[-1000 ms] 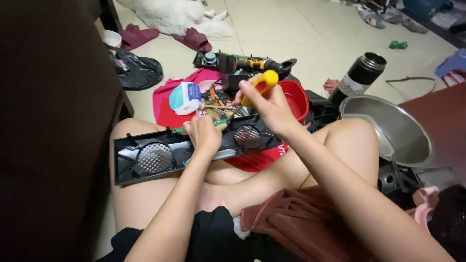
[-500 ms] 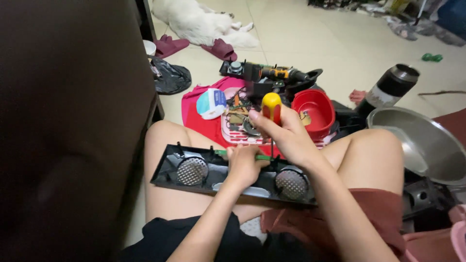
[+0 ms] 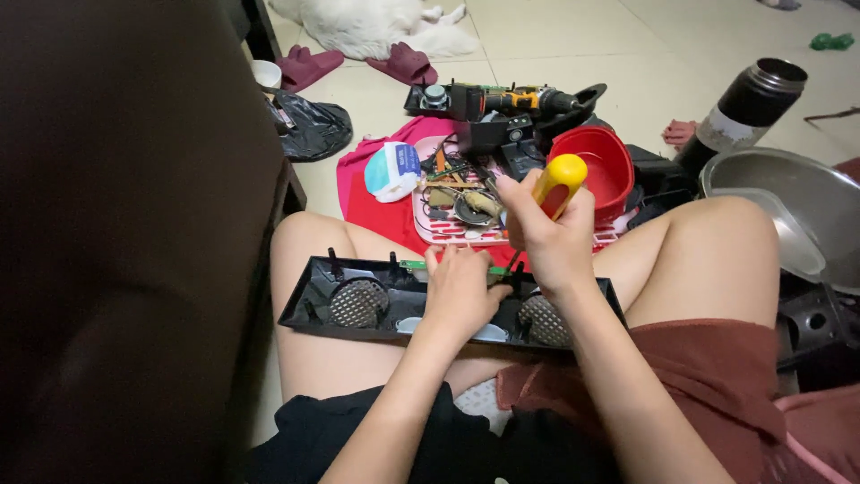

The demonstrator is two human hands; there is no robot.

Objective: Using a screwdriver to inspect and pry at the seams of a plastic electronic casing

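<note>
A long black plastic speaker panel [image 3: 376, 309], seemingly stiff and light, lay across the person's thighs, the left hand [image 3: 461, 291] pressing its centre, the right hand [image 3: 546, 237] clamped on a yellow-handled screwdriver [image 3: 557, 182].

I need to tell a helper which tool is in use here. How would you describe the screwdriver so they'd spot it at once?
Start at the long black plastic speaker panel lying across the person's lap. The right hand rises just above its right half, gripping a screwdriver with a yellow round-topped handle. It is the only yellow-knobbed thing in front of the red plastic bowl.
</note>
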